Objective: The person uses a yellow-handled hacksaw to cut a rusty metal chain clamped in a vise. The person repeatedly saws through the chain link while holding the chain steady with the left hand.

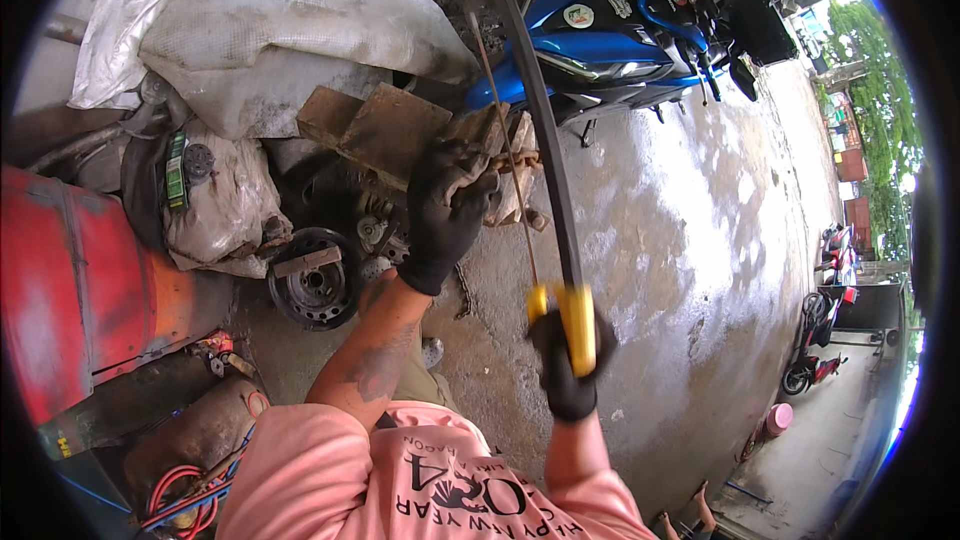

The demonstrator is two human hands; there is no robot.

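Note:
My right hand [570,360], in a black glove, is wrapped around the yellow handle of a hacksaw [545,125]. The saw's dark frame points up and away from me. Its thin blade crosses a short rusty chain [520,160] lying over a wooden block [512,198]. My left hand [445,210], also gloved in black, is closed at the left end of the chain, against the wood. Its fingers partly hide what they grip. More worn wooden blocks [395,130] lie just beyond that hand.
A blue motorcycle [590,40] stands beyond the saw. Left of my arm are a wheel rim [312,280], a bulging sack [225,200] and a large red drum-like container [70,290]. Wet concrete floor [690,270] stretches to the right, with a pink bucket [779,418] farther off.

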